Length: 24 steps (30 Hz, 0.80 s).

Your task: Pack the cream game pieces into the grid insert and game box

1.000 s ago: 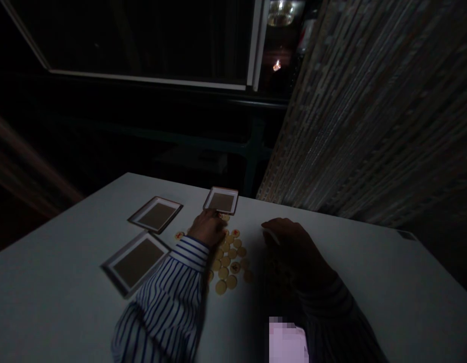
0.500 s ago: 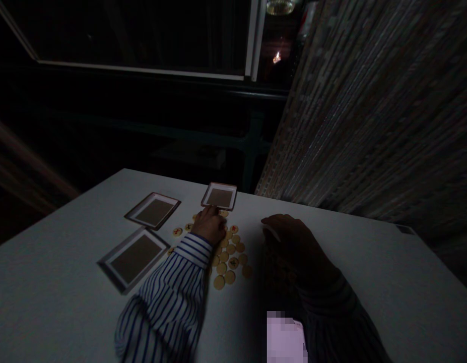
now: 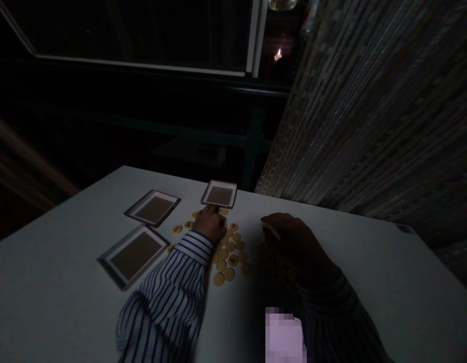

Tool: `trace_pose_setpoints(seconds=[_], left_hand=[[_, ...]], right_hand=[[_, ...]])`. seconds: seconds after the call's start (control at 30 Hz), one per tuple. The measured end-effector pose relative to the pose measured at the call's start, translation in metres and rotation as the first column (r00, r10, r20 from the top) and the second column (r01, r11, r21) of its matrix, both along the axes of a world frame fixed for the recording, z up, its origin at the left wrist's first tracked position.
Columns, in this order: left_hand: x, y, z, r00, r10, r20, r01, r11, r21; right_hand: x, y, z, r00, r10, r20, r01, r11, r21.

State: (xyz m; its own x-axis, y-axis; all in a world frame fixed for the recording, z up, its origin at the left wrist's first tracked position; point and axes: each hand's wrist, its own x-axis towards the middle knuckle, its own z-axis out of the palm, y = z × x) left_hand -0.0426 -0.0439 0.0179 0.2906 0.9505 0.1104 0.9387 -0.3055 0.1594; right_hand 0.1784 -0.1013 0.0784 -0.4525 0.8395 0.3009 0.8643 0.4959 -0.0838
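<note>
While left hand (image 3: 209,224) lies palm-down over discs (image 3: 230,247), right hand (image 3: 295,244) arches in shadow; cannot tell what either holds.

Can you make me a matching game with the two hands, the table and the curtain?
Things:
1. left hand
2. right hand
3. table
4. curtain

Matches:
A. white and flat, under the round yellow pieces
B. hangs down in many strands
C. over some of the pieces
D. in dark shadow, fingers curved, to the right of the pieces

Pairs: 1-C, 2-D, 3-A, 4-B
</note>
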Motion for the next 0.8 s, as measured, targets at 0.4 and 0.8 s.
trace_pose_setpoints(seconds=[0.4,0.8], left_hand=[[-0.001,0.0029,-0.0043,0.997,-0.019,0.069,0.019,1.0,-0.004],[-0.0015,0.0044,0.0041,0.995,-0.023,0.098,0.01,0.992,0.123]], right_hand=[[-0.0011,-0.0022,0.0026,1.0,0.007,0.011,-0.008,1.0,0.008],[0.0006,-0.0027,0.0038,1.0,-0.006,0.01,0.006,1.0,-0.009]])
